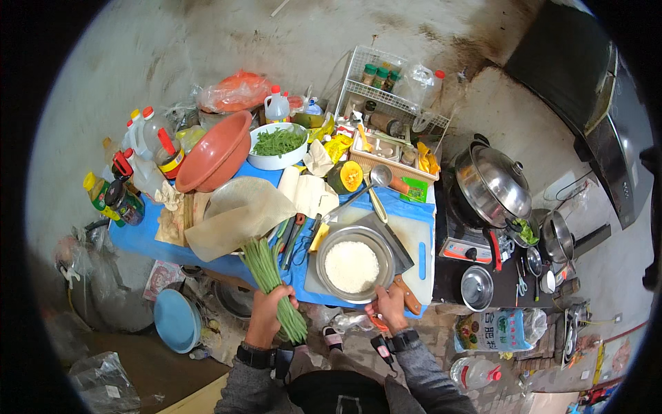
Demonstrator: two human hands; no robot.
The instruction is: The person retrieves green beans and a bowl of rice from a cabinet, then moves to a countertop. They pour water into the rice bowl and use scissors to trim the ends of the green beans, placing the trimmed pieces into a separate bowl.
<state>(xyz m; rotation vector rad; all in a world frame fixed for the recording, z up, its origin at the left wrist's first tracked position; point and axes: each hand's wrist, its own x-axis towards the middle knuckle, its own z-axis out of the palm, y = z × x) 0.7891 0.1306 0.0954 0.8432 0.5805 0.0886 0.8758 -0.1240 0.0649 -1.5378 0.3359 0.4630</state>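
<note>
My left hand (272, 311) is closed around a bundle of long green beans (270, 287), held upright and slightly tilted at the table's front edge. My right hand (390, 306) is at the near rim of a round steel bowl (321, 269) holding white grains that look like rice (351, 265); thumb and fingers appear to pinch the rim. The bowl rests on a white cutting board (424, 227). Beside it lies a cleaver (395, 240), and a wooden knife handle (407, 296) shows just right of my right hand.
A mesh sieve (248, 212), a tilted orange-brown basin (220, 155), a white bowl of leafy greens (276, 161), a cut pumpkin (345, 177) and a ladle (381, 176) crowd the blue-covered table (150, 235). At right, a large lidded pot (489, 181) stands on a stove (465, 248).
</note>
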